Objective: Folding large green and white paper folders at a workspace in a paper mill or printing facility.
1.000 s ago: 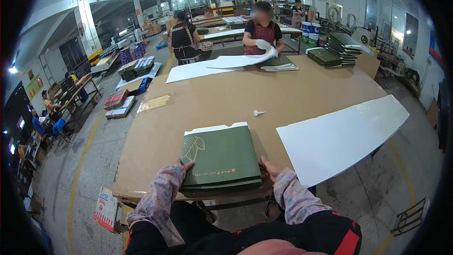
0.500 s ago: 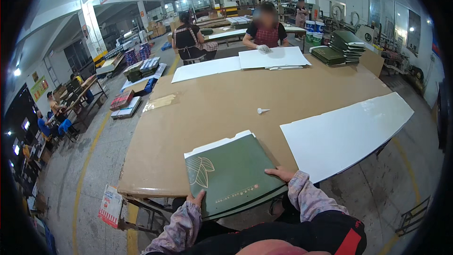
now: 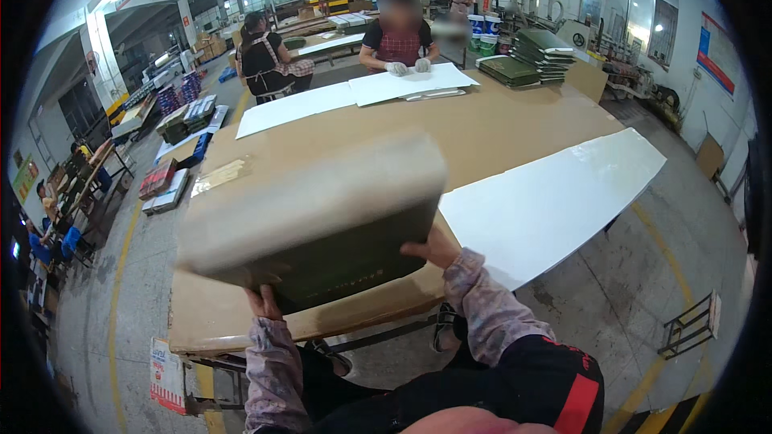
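A stack of green printed cardboard sheets (image 3: 354,261) is held up tilted over the near part of the table, its lower green face toward me. Its upper part is a broad, pale beige band, smeared by motion. My left hand (image 3: 264,302) grips the lower left edge, fingers partly hidden behind it. On the right side, my right hand (image 3: 434,247) is closed on the stack, thumb on the green face. Just beyond that hand lies a large white sheet (image 3: 547,201), reaching over the table's right edge.
The brown-topped table (image 3: 515,128) spreads ahead. Across it a person in a checked apron (image 3: 400,42) rests gloved hands on white sheets (image 3: 410,87). Green stacks (image 3: 539,60) stand at the far right corner. A stool (image 3: 691,325) is on the floor at right.
Both hands have raised the green stack from the table edge and tipped it up. The view has shifted right. The small white nozzle on the table is now out of sight.
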Tool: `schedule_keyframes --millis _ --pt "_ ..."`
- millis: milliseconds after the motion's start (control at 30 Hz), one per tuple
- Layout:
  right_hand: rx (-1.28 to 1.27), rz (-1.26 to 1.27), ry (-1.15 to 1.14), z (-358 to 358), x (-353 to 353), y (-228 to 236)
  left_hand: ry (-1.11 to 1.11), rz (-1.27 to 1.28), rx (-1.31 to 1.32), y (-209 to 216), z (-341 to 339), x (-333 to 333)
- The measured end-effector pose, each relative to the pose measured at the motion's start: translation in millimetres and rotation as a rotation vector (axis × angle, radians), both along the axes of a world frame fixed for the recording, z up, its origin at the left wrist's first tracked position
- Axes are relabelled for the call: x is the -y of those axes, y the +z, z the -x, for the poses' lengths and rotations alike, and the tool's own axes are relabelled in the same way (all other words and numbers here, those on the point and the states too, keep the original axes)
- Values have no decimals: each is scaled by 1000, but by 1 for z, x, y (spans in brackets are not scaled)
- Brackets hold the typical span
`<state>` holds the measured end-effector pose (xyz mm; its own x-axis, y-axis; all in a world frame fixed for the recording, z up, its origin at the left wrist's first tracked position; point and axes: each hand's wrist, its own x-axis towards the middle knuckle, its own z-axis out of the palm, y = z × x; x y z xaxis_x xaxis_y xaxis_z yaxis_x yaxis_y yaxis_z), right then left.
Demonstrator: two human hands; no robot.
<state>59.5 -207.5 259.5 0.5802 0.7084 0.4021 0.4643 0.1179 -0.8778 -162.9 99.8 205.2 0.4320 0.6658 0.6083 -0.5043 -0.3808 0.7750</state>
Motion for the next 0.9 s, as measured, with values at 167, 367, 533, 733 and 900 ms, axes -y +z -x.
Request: schedule_keyframes --millis 167,367,533,733,900 --pt "-17 90 -137 -9 11 -109 -1 86 -32 -66 -1 10" --pt "-608 -327 42 -36 -4 -181 -38 182 -98 -99 -14 1" --pt "-321 39 -223 5 -31 -80 91 190 -158 -56 -10 0" --pt "-242 128 -242 17 -35 -83 261 459 -273 -194 19 -73" --pt "-299 170 -353 19 -26 -73 139 247 -351 -111 -6 3"
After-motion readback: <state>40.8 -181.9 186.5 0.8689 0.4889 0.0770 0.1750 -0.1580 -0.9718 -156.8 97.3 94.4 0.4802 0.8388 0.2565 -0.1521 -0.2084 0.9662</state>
